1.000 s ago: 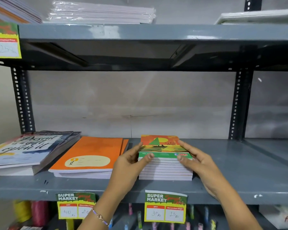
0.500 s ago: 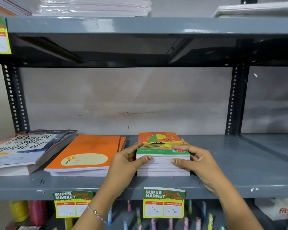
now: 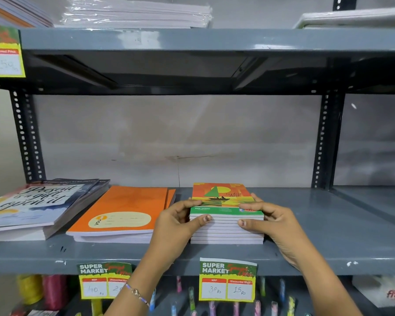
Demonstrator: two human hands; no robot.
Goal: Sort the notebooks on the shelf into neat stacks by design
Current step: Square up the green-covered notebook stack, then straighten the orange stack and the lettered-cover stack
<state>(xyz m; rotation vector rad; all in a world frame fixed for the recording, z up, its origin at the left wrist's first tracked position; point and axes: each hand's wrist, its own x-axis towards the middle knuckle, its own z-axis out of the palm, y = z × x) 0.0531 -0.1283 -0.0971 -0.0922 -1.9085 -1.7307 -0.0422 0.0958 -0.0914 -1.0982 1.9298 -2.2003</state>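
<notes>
— Stacks on my shelf (image 3: 328, 226): how many?

— Three. At lower left of the frame, a pile with script lettering on its cover (image 3: 32, 201); just beside it, toward the middle, an orange pile (image 3: 123, 210); then the small stack (image 3: 226, 215) I'm holding at lower centre.

— How many books in the small one?

— Roughly nine or ten by the white page edges; I cannot count them exactly.

— What does it look like?

— Top cover shows a green sail and a dark boat on orange and yellow, with a green band along the near edge. Edges line up squarely.

— Your hands?

— Two, one on each side. My left hand (image 3: 176, 222) is curled round the left edge, thumb pressed on the front pages, fingers on top. My right hand (image 3: 271, 222) mirrors it on the right edge, thumb on the pages, fingers over the cover. Both half closed, gripping the stack.

— Price tags?

— Two full ones on the shelf's front lip: one at lower left (image 3: 104, 280), one under the small stack (image 3: 227, 280).
</notes>
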